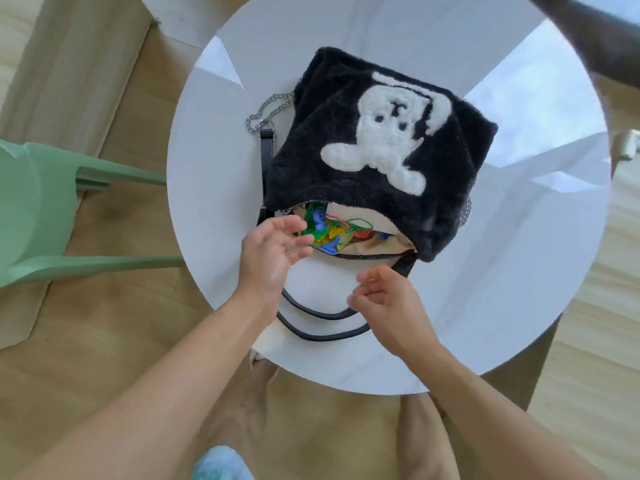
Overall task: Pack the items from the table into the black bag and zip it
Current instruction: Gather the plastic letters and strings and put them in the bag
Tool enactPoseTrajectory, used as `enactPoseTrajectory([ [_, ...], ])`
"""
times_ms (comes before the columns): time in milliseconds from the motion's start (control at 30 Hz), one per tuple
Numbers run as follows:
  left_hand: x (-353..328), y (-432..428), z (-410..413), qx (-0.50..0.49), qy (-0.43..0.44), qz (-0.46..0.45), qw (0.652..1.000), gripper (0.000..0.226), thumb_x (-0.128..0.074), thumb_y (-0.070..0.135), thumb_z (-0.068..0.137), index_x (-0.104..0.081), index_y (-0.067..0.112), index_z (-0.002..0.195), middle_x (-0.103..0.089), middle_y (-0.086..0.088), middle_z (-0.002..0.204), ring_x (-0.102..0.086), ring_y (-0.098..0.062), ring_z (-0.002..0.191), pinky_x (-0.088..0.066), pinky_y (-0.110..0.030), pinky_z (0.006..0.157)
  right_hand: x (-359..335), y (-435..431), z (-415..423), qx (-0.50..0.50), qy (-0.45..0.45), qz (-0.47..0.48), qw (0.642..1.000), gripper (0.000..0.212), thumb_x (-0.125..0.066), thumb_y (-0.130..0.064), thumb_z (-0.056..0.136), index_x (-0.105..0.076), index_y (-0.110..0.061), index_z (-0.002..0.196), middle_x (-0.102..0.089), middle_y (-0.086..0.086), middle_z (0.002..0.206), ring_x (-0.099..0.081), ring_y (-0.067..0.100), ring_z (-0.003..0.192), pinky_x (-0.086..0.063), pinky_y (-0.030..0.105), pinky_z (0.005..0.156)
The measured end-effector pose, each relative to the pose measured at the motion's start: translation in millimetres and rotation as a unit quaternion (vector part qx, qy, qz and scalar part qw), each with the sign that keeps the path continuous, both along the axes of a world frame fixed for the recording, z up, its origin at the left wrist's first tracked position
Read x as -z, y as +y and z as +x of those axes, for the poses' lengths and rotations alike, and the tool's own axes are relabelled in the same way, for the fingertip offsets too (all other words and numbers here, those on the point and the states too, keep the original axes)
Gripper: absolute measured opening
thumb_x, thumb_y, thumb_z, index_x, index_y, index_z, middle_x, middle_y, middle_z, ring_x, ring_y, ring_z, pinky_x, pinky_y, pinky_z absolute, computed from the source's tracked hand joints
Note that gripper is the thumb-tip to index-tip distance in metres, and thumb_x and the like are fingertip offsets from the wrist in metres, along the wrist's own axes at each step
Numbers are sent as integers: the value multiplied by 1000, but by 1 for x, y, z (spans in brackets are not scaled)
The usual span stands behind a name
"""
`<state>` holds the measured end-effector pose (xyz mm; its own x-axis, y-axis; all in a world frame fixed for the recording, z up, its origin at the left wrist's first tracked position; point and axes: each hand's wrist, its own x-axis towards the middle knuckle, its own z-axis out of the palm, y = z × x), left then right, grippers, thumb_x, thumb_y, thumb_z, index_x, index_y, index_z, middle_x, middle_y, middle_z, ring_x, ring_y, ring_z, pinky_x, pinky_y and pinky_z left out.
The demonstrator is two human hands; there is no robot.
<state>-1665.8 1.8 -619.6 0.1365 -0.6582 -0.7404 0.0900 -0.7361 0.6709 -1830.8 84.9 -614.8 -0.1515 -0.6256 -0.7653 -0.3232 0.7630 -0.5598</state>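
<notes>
A fluffy black bag [346, 98] with a white bear patch lies on the round white table [502, 271], its zipper mouth open toward me. Inside the beige lining sits a tangle of small coloured plastic pieces [329, 232] in green, blue, yellow and red. My left hand [273, 254] hovers at the left end of the opening, fingers relaxed and spread, holding nothing. My right hand [384, 303] hangs just in front of the bag's mouth with loosely curled fingers, also holding nothing. The bag's black straps [311, 313] loop on the table under my hands.
A metal chain [266, 110] from the bag trails on the table at the bag's left. A green chair [52, 209] stands left of the table. Wooden floor and a beige rug surround it. My bare feet are below the table edge.
</notes>
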Motion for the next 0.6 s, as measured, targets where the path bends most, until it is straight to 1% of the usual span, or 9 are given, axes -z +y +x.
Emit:
enactPoseTrajectory([
  [33, 3, -4, 7, 51, -49, 5, 998, 31, -37, -4, 92, -66, 2, 102, -68, -11, 97, -69, -25, 87, -59, -36, 82, 4, -1, 17, 60, -16, 30, 998, 27, -73, -22, 85, -60, -25, 108, -71, -4, 98, -69, 15, 88, -54, 32, 67],
  [100, 12, -6, 14, 117, -124, 26, 985, 21, -45, 3, 93, -65, 10, 95, -66, -7, 86, -65, -23, 82, -58, -41, 85, 14, -6, 41, 159, -41, 64, 984, 35, -75, -25, 84, -58, -25, 114, -70, -6, 105, -69, 17, 93, -52, 30, 70],
  [200, 29, -14, 21, 186, -162, 59, 967, 13, -56, 11, 90, -64, 15, 99, -70, -10, 96, -68, -28, 95, -55, -45, 93, 33, -21, 72, 327, -72, 64, 940, 40, -76, -20, 84, -55, -20, 119, -69, 0, 111, -68, 21, 99, -52, 29, 77],
  [300, 43, -24, 15, 226, -151, 53, 961, 18, -63, 17, 88, -67, 9, 103, -73, -12, 100, -69, -29, 97, -56, -45, 92, 46, -38, 92, 440, -102, 46, 891, 37, -74, -8, 86, -56, -10, 118, -70, 10, 108, -70, 22, 102, -58, 32, 88],
  [367, 51, -26, 7, 233, -144, 41, 961, 13, -67, 22, 88, -68, 12, 96, -74, -10, 97, -71, -28, 94, -57, -46, 89, 51, -46, 98, 464, -101, 26, 880, 38, -73, -3, 86, -57, -6, 121, -71, 9, 105, -70, 20, 100, -58, 32, 90],
  [433, 57, -26, 3, 224, -159, 30, 961, 14, -69, 27, 88, -66, 14, 93, -74, -8, 95, -71, -27, 91, -57, -45, 88, 52, -51, 101, 470, -72, 7, 879, 35, -69, -1, 87, -59, -9, 119, -71, 5, 105, -69, 16, 99, -56, 36, 95],
  [500, 60, -27, 1, 216, -167, 28, 962, 20, -67, 28, 90, -69, 9, 94, -74, -9, 95, -70, -29, 91, -56, -44, 89, 47, -52, 103, 476, -52, -23, 877, 33, -65, 0, 88, -61, -15, 117, -71, 2, 109, -68, 13, 101, -55, 41, 98],
  [567, 59, -28, -1, 212, -160, 29, 964, 24, -62, 29, 92, -71, 7, 94, -74, -9, 92, -70, -29, 90, -55, -43, 89, 42, -52, 103, 472, -50, -63, 878, 38, -60, 5, 89, -61, -16, 120, -70, 0, 112, -68, 9, 102, -55, 39, 99],
  [600, 57, -29, -3, 214, -156, 26, 964, 24, -60, 30, 93, -72, 9, 91, -74, -8, 87, -70, -28, 87, -55, -42, 88, 40, -51, 103, 464, -47, -82, 881, 41, -58, 7, 89, -61, -16, 122, -70, -1, 113, -68, 6, 102, -55, 36, 99],
])
